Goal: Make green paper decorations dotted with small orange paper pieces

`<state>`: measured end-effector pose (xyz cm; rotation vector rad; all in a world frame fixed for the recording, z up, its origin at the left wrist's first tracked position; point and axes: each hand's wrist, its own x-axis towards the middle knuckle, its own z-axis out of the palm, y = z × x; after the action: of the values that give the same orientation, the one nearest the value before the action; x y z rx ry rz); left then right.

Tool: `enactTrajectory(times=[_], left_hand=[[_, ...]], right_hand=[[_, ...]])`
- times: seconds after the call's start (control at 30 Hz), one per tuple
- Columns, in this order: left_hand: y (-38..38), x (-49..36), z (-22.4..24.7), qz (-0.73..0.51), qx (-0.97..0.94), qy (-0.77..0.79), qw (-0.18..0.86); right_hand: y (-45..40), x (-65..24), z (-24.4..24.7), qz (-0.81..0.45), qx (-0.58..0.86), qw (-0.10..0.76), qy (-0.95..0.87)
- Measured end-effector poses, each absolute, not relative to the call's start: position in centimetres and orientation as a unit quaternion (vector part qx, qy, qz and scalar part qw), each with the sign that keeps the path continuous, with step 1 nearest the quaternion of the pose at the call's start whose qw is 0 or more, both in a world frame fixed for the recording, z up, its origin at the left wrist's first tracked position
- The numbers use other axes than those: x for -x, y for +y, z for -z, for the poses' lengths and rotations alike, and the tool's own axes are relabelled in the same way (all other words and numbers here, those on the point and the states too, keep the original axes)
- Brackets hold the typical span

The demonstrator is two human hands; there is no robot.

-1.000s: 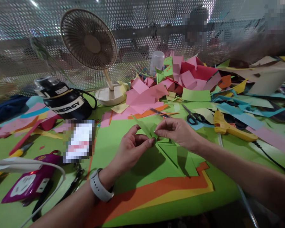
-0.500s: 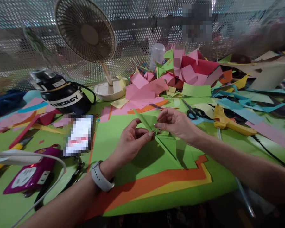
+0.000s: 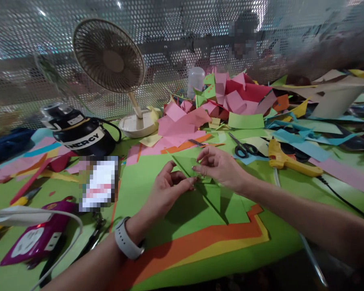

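A folded green paper piece stands at an angle over the stacked sheets, its long straight edge running from upper left to lower right. My left hand, with a pale watch on the wrist, pinches its near edge between thumb and fingers. From the right, my right hand has its thumb and fingertips pressed together at the paper's middle, close to my left fingertips. Whatever small part lies between those fingertips is hidden. Beneath both hands lies a flat green sheet, above orange paper and yellow paper.
Black scissors and a yellow glue gun with a cord lie right of my hands. Paper scraps heap behind, near a fan and a black flask. A phone and a purple pouch lie left.
The view has tilted up slightly, so everything sits lower in the picture. Both hands keep nearly the same hold on the folded green paper, with only small finger shifts.
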<state>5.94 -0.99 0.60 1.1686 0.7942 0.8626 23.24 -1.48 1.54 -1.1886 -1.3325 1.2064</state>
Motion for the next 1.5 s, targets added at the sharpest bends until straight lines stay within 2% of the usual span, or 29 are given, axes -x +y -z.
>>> enactTrajectory(times=[0.4,0.57,1.5], left_hand=[[-1.0,-5.9,-0.5,-0.39,-0.506,0.404,0.655],[-1.0,-5.8,-0.5,-0.392,-0.501,0.392,0.665],[-0.9,-5.7,-0.6,-0.382,-0.522,0.354,0.676]], right_hand=[[-1.7,-23.7,-2.0,-0.518,0.447,0.461,-0.566],[-1.5,-24.0,-1.8,-0.542,0.416,0.423,-0.595],[-1.3,-23.5,-1.2,-0.492,0.463,0.427,-0.602]])
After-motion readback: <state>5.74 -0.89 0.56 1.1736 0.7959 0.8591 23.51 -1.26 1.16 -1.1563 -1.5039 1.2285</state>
